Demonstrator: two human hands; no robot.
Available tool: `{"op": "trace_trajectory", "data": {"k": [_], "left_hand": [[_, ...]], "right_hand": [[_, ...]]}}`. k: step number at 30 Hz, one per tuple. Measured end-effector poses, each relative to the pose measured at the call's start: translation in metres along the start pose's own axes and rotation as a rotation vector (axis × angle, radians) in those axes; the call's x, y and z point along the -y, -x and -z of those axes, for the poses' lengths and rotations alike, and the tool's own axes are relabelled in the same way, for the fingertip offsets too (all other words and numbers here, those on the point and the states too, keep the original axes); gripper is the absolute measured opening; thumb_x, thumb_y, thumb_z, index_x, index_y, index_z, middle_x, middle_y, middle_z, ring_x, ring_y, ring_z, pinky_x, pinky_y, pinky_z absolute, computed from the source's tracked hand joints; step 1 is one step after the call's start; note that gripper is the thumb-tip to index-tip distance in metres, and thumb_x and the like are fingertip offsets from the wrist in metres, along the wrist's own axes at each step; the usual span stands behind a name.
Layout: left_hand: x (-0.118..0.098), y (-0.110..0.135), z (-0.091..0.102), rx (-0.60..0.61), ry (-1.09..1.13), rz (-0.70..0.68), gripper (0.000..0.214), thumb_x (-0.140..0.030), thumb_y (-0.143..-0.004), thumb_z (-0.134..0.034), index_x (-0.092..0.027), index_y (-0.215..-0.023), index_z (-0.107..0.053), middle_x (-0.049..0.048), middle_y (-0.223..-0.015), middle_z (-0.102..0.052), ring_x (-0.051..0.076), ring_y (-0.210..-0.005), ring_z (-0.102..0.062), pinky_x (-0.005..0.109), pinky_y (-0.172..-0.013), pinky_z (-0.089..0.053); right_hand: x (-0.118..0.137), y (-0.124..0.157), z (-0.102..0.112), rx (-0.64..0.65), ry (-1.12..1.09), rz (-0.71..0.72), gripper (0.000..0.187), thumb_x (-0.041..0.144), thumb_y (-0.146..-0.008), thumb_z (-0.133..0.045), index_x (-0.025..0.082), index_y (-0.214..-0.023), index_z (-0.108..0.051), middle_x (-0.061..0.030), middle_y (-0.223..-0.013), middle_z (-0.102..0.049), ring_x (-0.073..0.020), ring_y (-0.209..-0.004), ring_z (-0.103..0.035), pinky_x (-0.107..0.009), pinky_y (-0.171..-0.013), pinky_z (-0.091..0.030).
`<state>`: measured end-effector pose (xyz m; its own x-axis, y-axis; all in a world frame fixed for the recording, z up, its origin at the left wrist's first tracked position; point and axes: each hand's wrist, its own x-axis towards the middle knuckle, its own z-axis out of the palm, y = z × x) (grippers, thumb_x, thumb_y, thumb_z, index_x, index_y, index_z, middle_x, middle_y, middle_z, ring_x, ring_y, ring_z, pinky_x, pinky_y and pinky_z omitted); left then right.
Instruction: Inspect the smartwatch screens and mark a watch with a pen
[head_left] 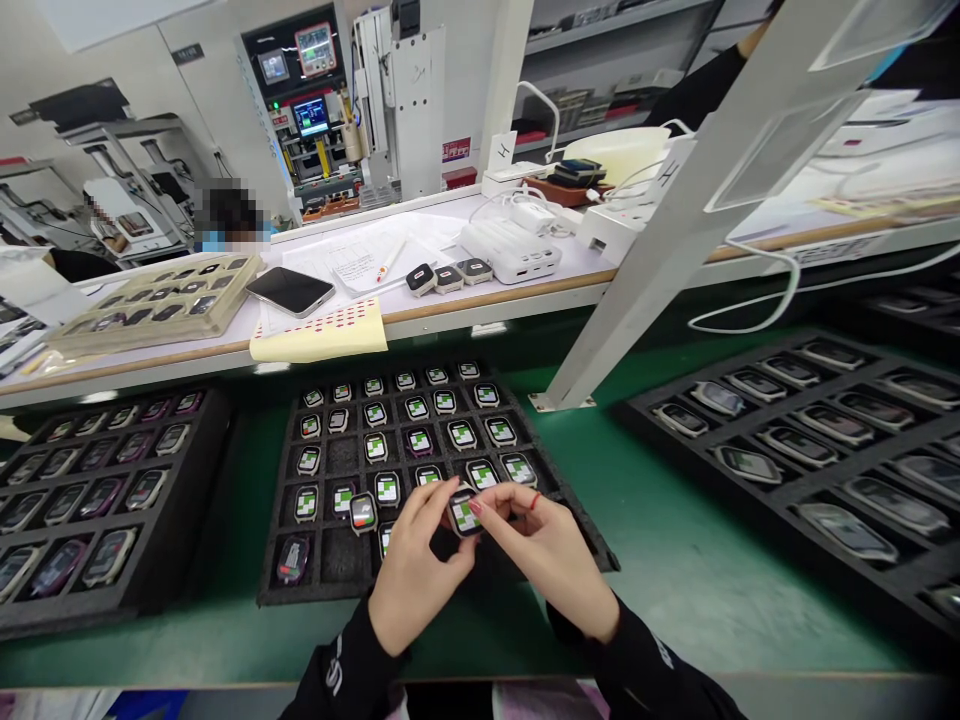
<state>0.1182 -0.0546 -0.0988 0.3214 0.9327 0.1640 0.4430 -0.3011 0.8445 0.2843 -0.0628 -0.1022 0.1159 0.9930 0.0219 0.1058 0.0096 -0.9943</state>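
Evidently both hands are pinching one watch body [465, 513] by its edges, the left hand [416, 575] closing on its left side and the right hand [551, 555] on its right, so the lit green-and-white screen is facing up uncovered. Just beneath and beyond the grip, the black foam tray [315, 592] is holding the other watches [461, 434] apart in single pockets, an empty pocket [345, 555] lying left of the grip.
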Motion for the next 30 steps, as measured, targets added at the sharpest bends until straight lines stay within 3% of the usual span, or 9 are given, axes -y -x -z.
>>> {"op": "trace_trajectory", "data": {"k": [9,13,16,19,22,24,27,30], "left_hand": [[0.002,0.001,0.0,-0.011,0.012,-0.006,0.055,-0.01,-0.083,-0.06,-0.022,-0.137,-0.057,0.0077,-0.129,-0.06,0.015,-0.089,-0.066,0.032,-0.095,-0.057],[0.004,0.0,0.002,-0.043,0.044,-0.032,0.053,-0.011,-0.083,-0.062,-0.024,-0.134,-0.059,0.0075,-0.128,-0.062,0.016,-0.091,-0.068,0.032,-0.091,-0.059],[0.003,-0.002,0.009,-0.086,0.074,-0.068,0.049,-0.014,-0.085,-0.066,-0.026,-0.132,-0.061,0.0072,-0.127,-0.063,0.017,-0.096,-0.068,0.032,-0.088,-0.061],[-0.003,-0.007,0.02,-0.096,0.059,-0.157,0.051,-0.014,-0.086,-0.068,-0.029,-0.135,-0.059,0.006,-0.126,-0.063,0.016,-0.094,-0.068,0.03,-0.084,-0.062],[-0.013,-0.016,0.03,-0.099,0.006,-0.311,0.055,-0.011,-0.087,-0.068,-0.029,-0.137,-0.056,0.0057,-0.126,-0.063,0.015,-0.093,-0.068,0.028,-0.084,-0.061],[-0.02,-0.022,0.036,-0.098,-0.045,-0.415,0.055,-0.01,-0.087,-0.068,-0.027,-0.137,-0.055,0.0061,-0.126,-0.064,0.017,-0.104,-0.067,0.029,-0.092,-0.059],[-0.027,-0.032,0.045,-0.09,-0.111,-0.532,0.053,-0.008,-0.087,-0.067,-0.024,-0.136,-0.055,0.0071,-0.126,-0.063,0.019,-0.118,-0.062,0.031,-0.104,-0.053],[-0.032,-0.037,0.053,-0.082,-0.167,-0.562,0.05,-0.008,-0.087,-0.068,-0.023,-0.134,-0.058,0.0078,-0.126,-0.061,0.019,-0.118,-0.06,0.032,-0.104,-0.052]], "right_hand": [[0.002,0.001,-0.003,0.002,-0.046,0.017,0.038,0.057,-0.085,-0.074,0.02,-0.078,-0.069,-0.0048,-0.069,-0.062,-0.0223,-0.063,-0.059,-0.029,-0.053,-0.048],[0.004,0.0,0.002,0.016,-0.092,0.017,0.045,0.063,-0.086,-0.075,0.019,-0.079,-0.069,-0.0059,-0.071,-0.063,-0.0191,-0.055,-0.055,-0.026,-0.044,-0.046],[0.002,-0.001,0.008,-0.07,-0.135,0.038,0.044,0.063,-0.088,-0.073,0.02,-0.097,-0.065,-0.0078,-0.085,-0.066,-0.0185,-0.057,-0.056,-0.024,-0.04,-0.045],[0.004,-0.003,0.011,-0.141,-0.09,0.141,0.03,0.05,-0.097,-0.067,0.022,-0.108,-0.066,-0.0078,-0.092,-0.066,-0.0183,-0.063,-0.059,-0.024,-0.048,-0.052],[0.016,-0.006,0.011,0.0,-0.038,0.265,0.02,0.035,-0.102,-0.057,0.022,-0.098,-0.072,-0.0084,-0.104,-0.064,-0.0153,-0.064,-0.058,-0.025,-0.055,-0.055],[0.027,-0.009,0.009,0.151,-0.095,0.297,0.017,0.031,-0.101,-0.056,0.024,-0.104,-0.072,-0.0082,-0.113,-0.061,-0.0144,-0.065,-0.058,-0.025,-0.058,-0.056],[0.039,-0.014,0.005,0.265,-0.182,0.265,0.014,0.03,-0.097,-0.065,0.025,-0.109,-0.069,-0.0079,-0.119,-0.056,-0.0126,-0.063,-0.058,-0.023,-0.053,-0.056],[0.046,-0.019,0.001,0.271,-0.258,0.168,0.023,0.04,-0.095,-0.072,0.022,-0.108,-0.067,-0.0054,-0.103,-0.057,-0.0108,-0.056,-0.053,-0.02,-0.044,-0.053]]}}
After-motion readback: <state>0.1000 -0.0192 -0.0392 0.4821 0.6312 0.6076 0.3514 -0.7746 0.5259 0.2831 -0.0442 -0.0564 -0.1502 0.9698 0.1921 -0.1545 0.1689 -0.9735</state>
